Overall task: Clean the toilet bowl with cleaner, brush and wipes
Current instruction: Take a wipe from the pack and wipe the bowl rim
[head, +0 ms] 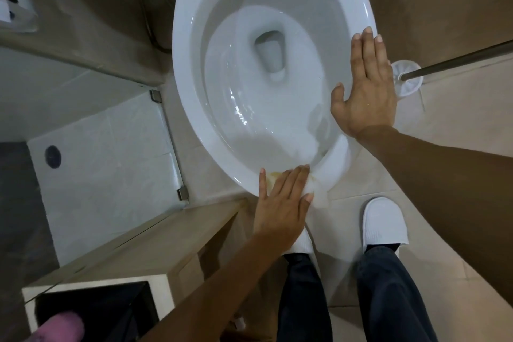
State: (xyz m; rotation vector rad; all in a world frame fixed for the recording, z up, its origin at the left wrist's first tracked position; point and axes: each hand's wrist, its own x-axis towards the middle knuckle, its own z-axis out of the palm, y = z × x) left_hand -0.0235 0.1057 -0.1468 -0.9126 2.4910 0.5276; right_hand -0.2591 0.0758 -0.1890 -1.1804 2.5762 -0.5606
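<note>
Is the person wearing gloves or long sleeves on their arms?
No. Both hands, the left hand and the right hand, are bare, with no gloves, rings or watch showing. The forearms are bare too; no sleeve reaches into view. Fingernails look short and unpainted.

Soft, even indoor light falls from overhead. The white toilet bowl (pixel 194 108) is brightest at centre frame, with small glints on its wet inner wall. Corners darken, especially lower left and upper right. Wide-angle bending curves straight edges near the borders. The lower-left corner is blurred.
</note>
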